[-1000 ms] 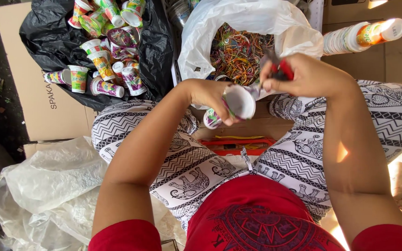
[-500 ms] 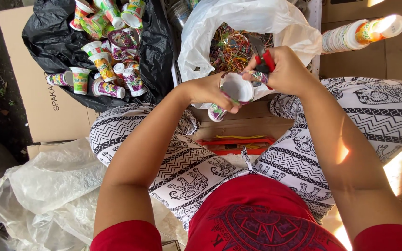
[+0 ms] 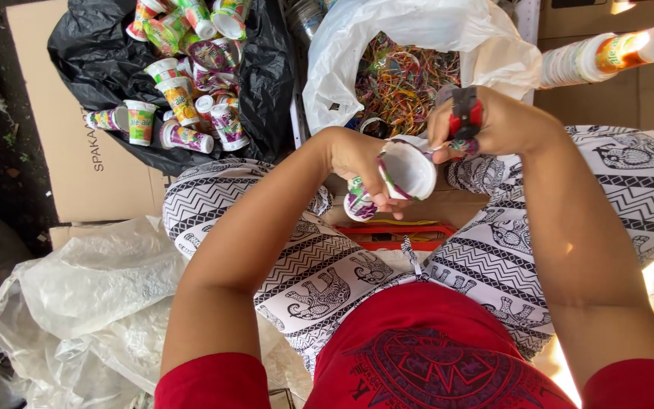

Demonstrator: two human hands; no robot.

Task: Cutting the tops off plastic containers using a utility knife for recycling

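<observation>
Cardboard flooring (image 3: 54, 113) lies upper left. At centre, a plastic cup (image 3: 399, 176) is clasped by the left hand (image 3: 357, 159); the right hand (image 3: 493, 125) is closed around a red-handled cutter (image 3: 465, 113), which could nick fingers if slipped.

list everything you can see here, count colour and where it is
small plastic cup: one, white inside with a colourful printed sleeve, held above the lap
red-handled cutting tool: one, at the cup's rim
loose printed plastic cups: a dozen or more, green, purple and white, on the black plastic bag upper left
white plastic bag: one, top centre, full of colourful cut strips
stack of nested cups: one stack, white and orange, upper right
brown cardboard sheet: one, left
clear plastic sheeting: crumpled, lower left
red tray: one, between the knees
left hand: holds the cup
right hand: grips the cutting tool
</observation>
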